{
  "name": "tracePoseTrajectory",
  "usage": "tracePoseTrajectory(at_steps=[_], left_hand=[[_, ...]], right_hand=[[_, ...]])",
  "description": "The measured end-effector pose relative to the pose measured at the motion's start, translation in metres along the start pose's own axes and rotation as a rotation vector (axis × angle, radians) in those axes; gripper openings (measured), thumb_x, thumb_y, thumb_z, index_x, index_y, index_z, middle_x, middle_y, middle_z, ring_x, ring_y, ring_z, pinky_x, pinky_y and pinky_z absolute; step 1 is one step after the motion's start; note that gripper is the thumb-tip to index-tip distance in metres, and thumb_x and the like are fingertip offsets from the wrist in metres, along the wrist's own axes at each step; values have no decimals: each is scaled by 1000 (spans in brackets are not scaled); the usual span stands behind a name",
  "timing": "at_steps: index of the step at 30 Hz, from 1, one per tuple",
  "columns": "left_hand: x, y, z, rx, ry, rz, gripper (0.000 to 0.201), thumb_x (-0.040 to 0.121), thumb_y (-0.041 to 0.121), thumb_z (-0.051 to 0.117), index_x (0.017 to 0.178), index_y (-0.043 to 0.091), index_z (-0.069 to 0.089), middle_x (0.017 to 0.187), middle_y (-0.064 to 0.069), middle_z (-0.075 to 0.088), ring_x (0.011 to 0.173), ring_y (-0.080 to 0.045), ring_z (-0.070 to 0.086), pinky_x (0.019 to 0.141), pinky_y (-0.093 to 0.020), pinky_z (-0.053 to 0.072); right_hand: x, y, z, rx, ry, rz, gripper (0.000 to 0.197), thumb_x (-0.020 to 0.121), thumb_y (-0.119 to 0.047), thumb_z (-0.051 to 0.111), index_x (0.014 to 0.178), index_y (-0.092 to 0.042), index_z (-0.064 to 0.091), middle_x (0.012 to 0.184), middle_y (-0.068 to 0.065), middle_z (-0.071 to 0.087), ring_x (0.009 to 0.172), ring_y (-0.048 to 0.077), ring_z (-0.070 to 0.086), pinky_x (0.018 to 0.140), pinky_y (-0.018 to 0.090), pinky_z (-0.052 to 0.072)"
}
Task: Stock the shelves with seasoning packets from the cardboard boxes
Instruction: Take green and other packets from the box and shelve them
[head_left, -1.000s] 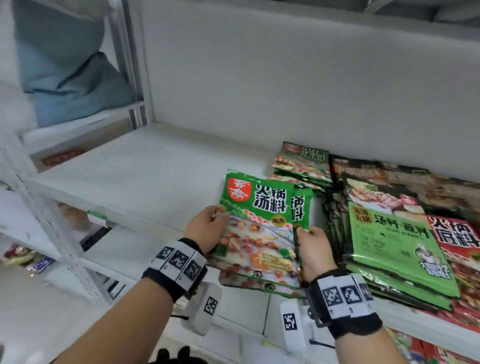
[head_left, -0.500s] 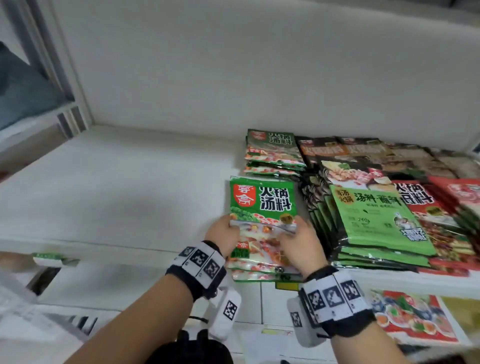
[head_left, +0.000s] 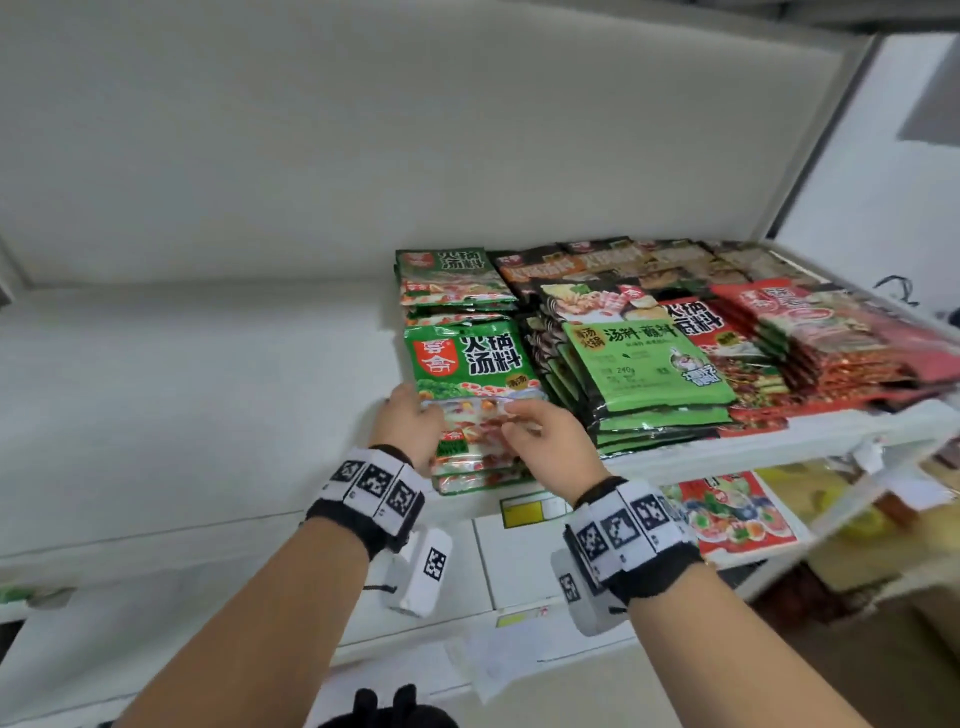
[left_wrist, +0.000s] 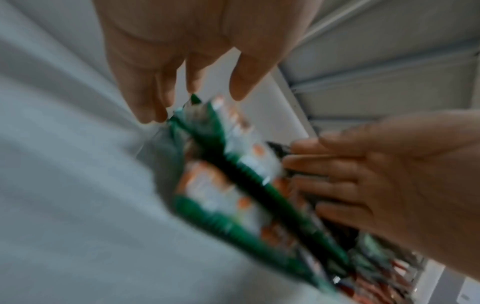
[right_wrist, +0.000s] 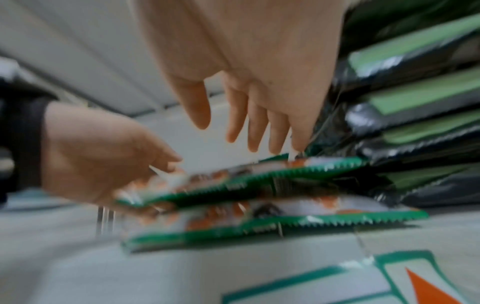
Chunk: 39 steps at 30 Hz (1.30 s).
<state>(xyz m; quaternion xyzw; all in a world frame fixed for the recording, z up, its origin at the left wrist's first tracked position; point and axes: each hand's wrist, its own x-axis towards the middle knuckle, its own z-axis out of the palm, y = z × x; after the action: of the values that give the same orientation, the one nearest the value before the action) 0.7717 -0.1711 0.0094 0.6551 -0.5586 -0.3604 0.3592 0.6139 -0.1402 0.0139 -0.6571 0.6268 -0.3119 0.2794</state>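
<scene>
Seasoning packets (head_left: 470, 364), green stack, lie flat at front edge of white shelf (head_left: 197, 395). Left hand (head_left: 408, 423) at stack's left edge, fingers straight and relaxed, tips touching the packets, gripping nothing. Right hand (head_left: 545, 441) over the near right corner, fingers spread, also gripping nothing. Lighter green packets (head_left: 644, 364) stacked just beside on right, red packets (head_left: 841, 343) farther right.

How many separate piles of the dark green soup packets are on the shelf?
2. One dark green pile lies at the front edge of the shelf, under both hands; the second dark green pile lies directly behind it, near the back wall. More may be hidden behind other packets.
</scene>
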Motion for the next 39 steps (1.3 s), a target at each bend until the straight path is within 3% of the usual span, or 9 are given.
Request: tracePoseTrajectory(at_steps=[2,4,7,10,13,17,25,31,39], left_hand=[[-13,19,-9,34,91,112,36,95,18,45,129,8,47,125,-6,56,98,-16,57,81,-21,48],[-28,47,-7,74,131,265,33,94,21,47,125,10,53,128,-7,57,111,-22,55,96,-32,42],[-58,94,25,130,60,462,30,91,21,51,119,11,57,121,-5,61,108,-21,57,94,-31,42],[-96,133,88,175,-88,606,30,90,23,54,117,12,58,118,-3,61,109,-19,56,95,-28,41],[-136,161,168,190,-269,640,30,90,27,55,117,16,57,119,0,60,109,-17,55,92,-25,41],[-190,188,277,208,-505,678,26,88,26,57,113,21,59,115,2,62,102,-13,56,84,-21,40],[-269,237,442,211,-778,746,30,87,29,58,116,21,59,119,4,59,111,-13,53,87,-19,35],[-283,280,549,194,-899,816,25,86,29,60,110,24,60,113,6,61,107,-14,55,89,-23,39],[-227,354,705,190,-969,967,25,83,32,61,107,27,61,112,6,62,99,-10,54,94,-29,43]], right_hand=[[-20,2,-17,185,96,-9,17,91,-15,55,106,-17,64,97,-9,60,88,7,57,73,13,42],[-40,7,-44,356,171,-12,15,91,-11,56,89,-24,63,90,-6,63,76,4,62,64,12,45],[-72,26,-97,449,288,-10,18,90,-7,57,82,-23,60,81,-3,64,54,-8,59,52,6,43],[-114,65,-158,407,390,48,20,89,-8,58,79,-26,60,76,-2,65,54,-5,59,52,9,44],[-165,119,-221,373,489,180,16,88,-12,59,79,-24,62,72,-1,65,60,6,61,57,16,46],[-236,192,-296,372,707,324,20,86,-7,58,74,-21,64,72,-4,64,62,7,60,54,14,47],[-341,292,-397,282,917,533,19,86,-8,56,75,-22,61,72,-1,63,64,11,57,62,23,44],[-359,362,-451,225,1039,659,19,87,-11,57,74,-25,61,76,-3,63,78,19,60,76,38,49],[-327,480,-542,253,1346,788,17,84,-7,56,79,-20,66,70,-4,61,69,14,56,66,30,46]])
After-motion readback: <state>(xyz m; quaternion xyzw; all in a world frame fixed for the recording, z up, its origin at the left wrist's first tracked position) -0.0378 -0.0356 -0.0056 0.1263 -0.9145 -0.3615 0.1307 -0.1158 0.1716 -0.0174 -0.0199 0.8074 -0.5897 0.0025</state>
